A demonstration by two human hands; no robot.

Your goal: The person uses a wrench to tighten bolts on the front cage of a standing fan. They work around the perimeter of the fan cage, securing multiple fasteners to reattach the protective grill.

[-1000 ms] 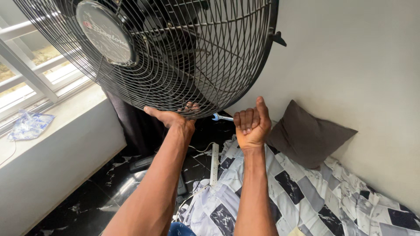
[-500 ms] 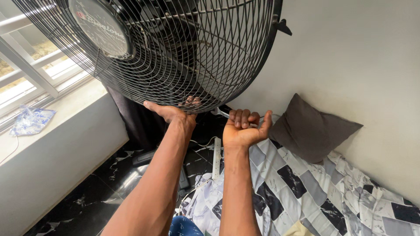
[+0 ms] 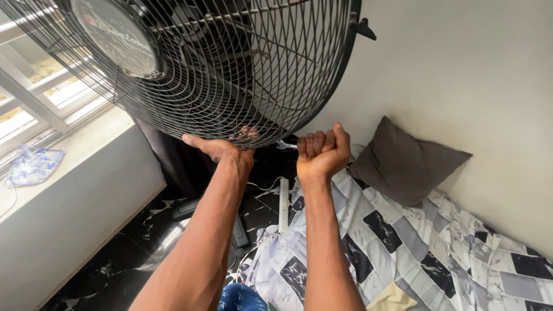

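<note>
I see my left hand (image 3: pixel 222 148) gripping the bottom rim of the black fan grille (image 3: pixel 242 75), fingertips hooked through the wires. My right hand (image 3: pixel 322 152) is a closed fist just beside the rim, around a thin tool (image 3: pixel 286 145) whose light tip points toward the left hand. Below lie a white power strip (image 3: pixel 283 204) on the dark floor, a patchwork bedsheet (image 3: pixel 415 253) and a grey pillow (image 3: pixel 403 161) against the wall.

Bright daylight from window (image 3: pixel 40 98) at left, panes blown out. Soft shadow under fan grille (image 3: pixel 230 63) and on dark floor (image 3: pixel 132 253). Sharp overall, wide-angle stretch at edges, mild glare on floor.
</note>
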